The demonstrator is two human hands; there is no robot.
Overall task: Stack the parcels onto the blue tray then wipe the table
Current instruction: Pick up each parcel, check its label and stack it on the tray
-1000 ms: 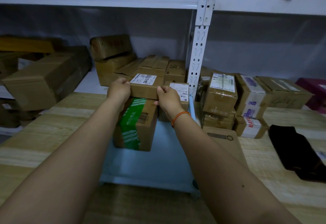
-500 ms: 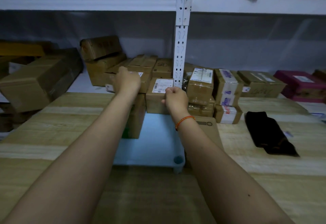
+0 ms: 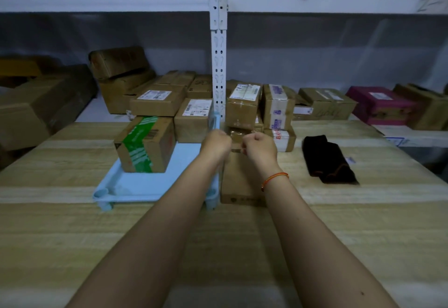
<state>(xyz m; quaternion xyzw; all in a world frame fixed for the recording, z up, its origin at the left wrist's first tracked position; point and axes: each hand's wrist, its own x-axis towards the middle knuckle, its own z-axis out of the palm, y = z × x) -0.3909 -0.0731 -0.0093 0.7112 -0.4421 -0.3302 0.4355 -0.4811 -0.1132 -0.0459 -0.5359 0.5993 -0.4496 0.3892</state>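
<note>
1. Left hand and right hand: fingers curled over small brown parcel; grip unclear.
2. Light blue plastic tray on wooden table: green-taped cardboard box, labelled boxes behind.
3. Folded black cloth at right.
4. White shelf upright behind; red lettering "BAI…" on taped parcel.

View: single head-worn wide-angle | Facing: forward and down across table toward shelf | Range: near, forearms fill the foreground

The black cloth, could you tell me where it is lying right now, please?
In the head view, the black cloth lies on the wooden table, right of the right hand.
</note>
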